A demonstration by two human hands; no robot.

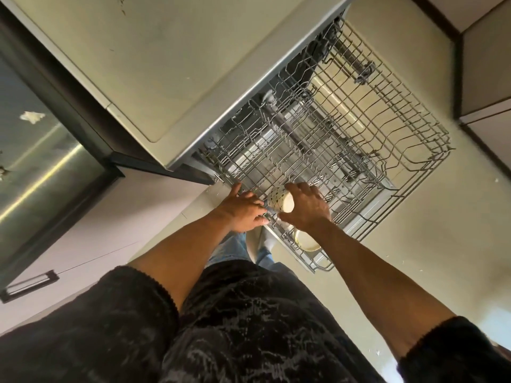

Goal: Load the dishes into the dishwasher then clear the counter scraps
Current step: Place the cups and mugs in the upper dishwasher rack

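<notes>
The dishwasher's grey wire rack (409, 128) is pulled far out over the floor. My right hand (307, 207) grips a cream cup with dark dots (280, 201), lying on its side at the rack's near left corner. My left hand (243, 208) sits just left of the cup with its fingers on the rack's wire edge; whether they curl round the wire is unclear. A cream bowl (307, 241) sits in the rack's near corner, below my right wrist. On the dark counter at the far left lies a white scrap (31, 116).
The dishwasher's pale top (154, 59) runs along the upper left, beside the dark counter with a steel sink (36, 161). A cabinet with a black handle (27, 286) is at lower left. Brown-trimmed cabinets (486, 78) stand at the right. Small crumbs dot the beige floor (431, 244).
</notes>
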